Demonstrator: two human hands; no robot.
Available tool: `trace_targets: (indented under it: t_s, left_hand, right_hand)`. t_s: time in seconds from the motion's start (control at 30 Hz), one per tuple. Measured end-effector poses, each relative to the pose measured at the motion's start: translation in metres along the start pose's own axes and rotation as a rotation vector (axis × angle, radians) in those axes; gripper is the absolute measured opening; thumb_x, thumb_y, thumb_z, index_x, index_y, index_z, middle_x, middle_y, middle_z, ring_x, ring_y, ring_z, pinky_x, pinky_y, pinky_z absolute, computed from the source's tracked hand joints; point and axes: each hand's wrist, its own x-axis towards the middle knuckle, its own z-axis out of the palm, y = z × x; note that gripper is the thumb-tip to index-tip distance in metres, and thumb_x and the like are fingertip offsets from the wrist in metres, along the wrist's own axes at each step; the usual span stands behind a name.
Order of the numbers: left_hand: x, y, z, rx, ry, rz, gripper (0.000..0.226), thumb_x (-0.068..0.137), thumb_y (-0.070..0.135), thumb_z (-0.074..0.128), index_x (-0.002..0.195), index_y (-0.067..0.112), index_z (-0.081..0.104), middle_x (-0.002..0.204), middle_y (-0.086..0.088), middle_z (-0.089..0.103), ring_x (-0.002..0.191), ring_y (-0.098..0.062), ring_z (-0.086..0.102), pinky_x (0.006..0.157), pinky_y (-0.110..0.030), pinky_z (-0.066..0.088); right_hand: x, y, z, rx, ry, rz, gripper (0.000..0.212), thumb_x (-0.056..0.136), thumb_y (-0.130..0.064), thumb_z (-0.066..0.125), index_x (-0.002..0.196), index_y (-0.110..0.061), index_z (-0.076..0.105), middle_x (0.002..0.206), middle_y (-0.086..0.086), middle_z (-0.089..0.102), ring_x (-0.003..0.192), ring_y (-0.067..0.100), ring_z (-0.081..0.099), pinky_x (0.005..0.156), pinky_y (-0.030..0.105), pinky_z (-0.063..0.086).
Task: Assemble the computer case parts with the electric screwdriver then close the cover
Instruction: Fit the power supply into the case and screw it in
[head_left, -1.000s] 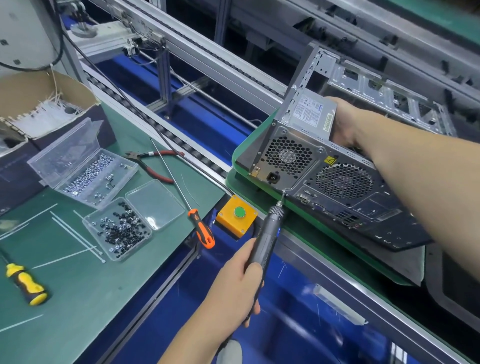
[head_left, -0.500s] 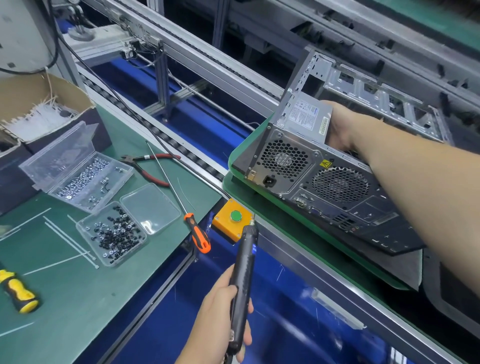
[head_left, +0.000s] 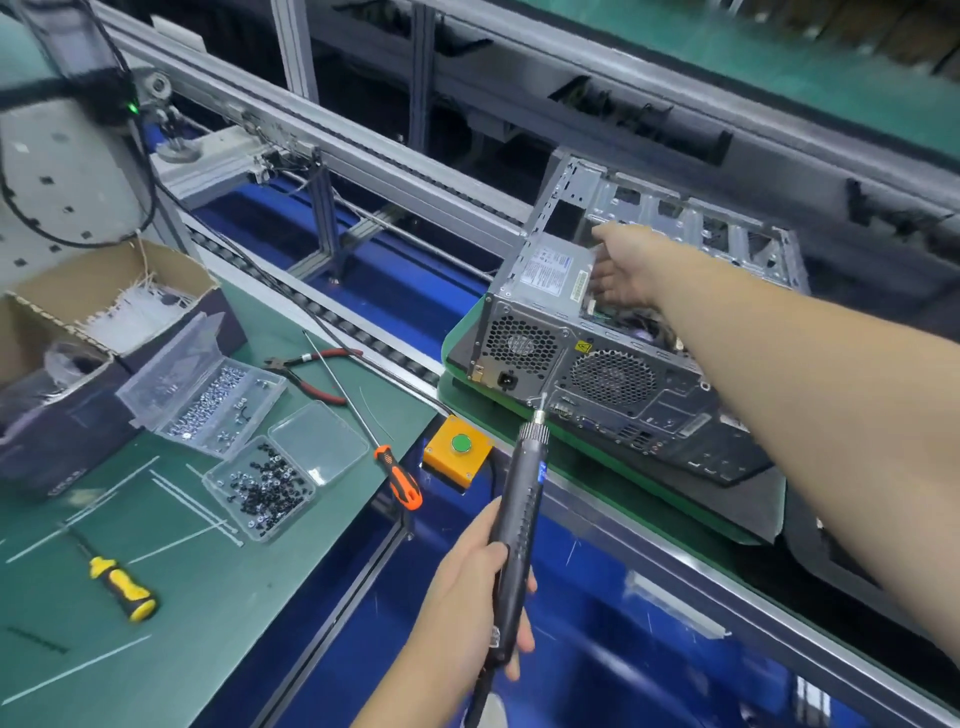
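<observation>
The open computer case (head_left: 649, 410) lies on its side on a green pallet (head_left: 597, 478), rear panel facing me. A grey power supply (head_left: 556, 270) sits in its near-left corner. My left hand (head_left: 462, 587) grips the dark electric screwdriver (head_left: 522, 499), which points up and away. Its bit touches the rear panel just below the power supply's lower right corner. My right hand (head_left: 628, 265) reaches into the case, with straight fingers against the power supply's inner side.
A yellow box with a green button (head_left: 457, 457) sits left of the screwdriver. On the green bench lie an orange-handled screwdriver (head_left: 397, 478), a yellow-handled one (head_left: 122, 587), red pliers (head_left: 311, 374), two clear screw boxes (head_left: 260, 493) and cable ties. A cardboard box (head_left: 119, 291) stands far left.
My left hand pulled the screwdriver back from the rear panel, then brought its bit up to the panel again. My right hand slid from the power supply's top to its inner side.
</observation>
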Motion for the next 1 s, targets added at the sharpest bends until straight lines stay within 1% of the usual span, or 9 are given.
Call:
trace_targets:
  t_s: [0.13,0.27,0.37,0.47,0.57,0.67,0.73,0.8,1.0]
  left_hand:
    - [-0.019,0.055,0.035,0.086,0.0,0.049,0.052,0.077,0.031,0.035,0.109,0.059,0.065,0.08,-0.01,0.063,0.051,-0.03,0.058,0.043,-0.031,0.049]
    - [-0.028,0.093,0.059,0.131,0.003,0.106,0.04,0.079,0.031,0.036,0.1,0.048,0.066,0.082,-0.013,0.061,0.051,-0.03,0.057,0.045,-0.033,0.047]
    - [-0.029,0.11,0.076,0.111,0.001,0.137,0.038,0.08,0.032,0.037,0.103,0.044,0.065,0.08,-0.012,0.059,0.049,-0.028,0.057,0.044,-0.033,0.047]
    - [-0.024,0.119,0.103,0.114,-0.012,0.168,0.032,0.097,0.027,0.037,0.116,0.041,0.059,0.084,-0.012,0.059,0.049,-0.024,0.059,0.042,-0.032,0.049]
    - [-0.021,0.126,0.142,0.223,-0.024,0.209,0.033,0.106,0.025,0.035,0.137,0.03,0.047,0.093,-0.007,0.064,0.056,-0.018,0.068,0.045,-0.035,0.054]
    - [-0.014,0.129,0.184,0.429,-0.034,0.298,0.05,0.108,0.037,0.037,0.156,0.039,0.025,0.138,0.009,0.053,0.097,0.006,0.067,0.08,-0.023,0.057]
    - [-0.008,0.133,0.211,0.586,-0.048,0.322,0.063,0.106,0.045,0.036,0.162,0.038,0.007,0.163,0.002,0.034,0.137,-0.009,0.046,0.116,-0.038,0.037]
    - [0.001,0.135,0.238,0.713,-0.109,0.299,0.067,0.105,0.047,0.037,0.162,0.039,0.001,0.166,-0.004,0.029,0.147,-0.027,0.038,0.12,-0.051,0.032]
    - [0.056,0.117,0.306,1.385,-0.078,0.458,0.034,0.103,0.02,0.041,0.123,0.016,0.068,0.116,-0.011,0.07,0.108,-0.033,0.064,0.08,-0.033,0.047]
  right_hand:
    - [-0.055,-0.008,-0.013,-0.123,0.122,-0.08,0.045,0.109,-0.036,0.043,0.129,0.0,0.061,0.121,0.014,0.069,0.114,0.031,0.065,0.106,0.042,0.051]
    - [-0.104,-0.009,-0.032,-0.112,0.225,-0.191,0.022,0.102,-0.026,0.053,0.116,-0.011,0.063,0.11,0.01,0.062,0.098,0.024,0.06,0.103,0.046,0.053]
    - [-0.143,0.003,-0.048,-0.21,0.303,-0.226,0.012,0.098,-0.025,0.052,0.1,-0.015,0.058,0.094,0.01,0.058,0.082,0.023,0.051,0.074,0.041,0.047]
    - [-0.182,0.023,-0.063,-0.267,0.359,-0.256,0.023,0.097,-0.031,0.052,0.109,-0.014,0.063,0.09,0.0,0.059,0.078,0.021,0.054,0.069,0.032,0.04]
    - [-0.214,0.037,-0.081,-0.071,0.245,-0.208,0.045,0.103,-0.043,0.056,0.13,-0.008,0.06,0.108,0.005,0.07,0.096,0.024,0.069,0.085,0.037,0.058]
    - [-0.246,0.045,-0.103,0.177,-0.116,-0.093,0.06,0.101,-0.06,0.056,0.132,-0.009,0.058,0.108,0.011,0.075,0.094,0.025,0.076,0.074,0.035,0.063]
    - [-0.258,0.051,-0.12,0.189,-0.216,-0.097,0.051,0.101,-0.058,0.058,0.125,-0.013,0.064,0.108,0.01,0.076,0.096,0.022,0.078,0.07,0.031,0.062]
    - [-0.258,0.059,-0.141,0.224,-0.139,-0.092,0.035,0.102,-0.045,0.062,0.115,-0.014,0.069,0.101,0.011,0.075,0.083,0.018,0.078,0.067,0.029,0.062]
    - [-0.216,0.134,-0.232,0.367,0.034,-0.015,0.026,0.101,-0.029,0.064,0.113,-0.008,0.055,0.071,0.015,0.066,0.053,0.026,0.066,0.057,0.044,0.061]
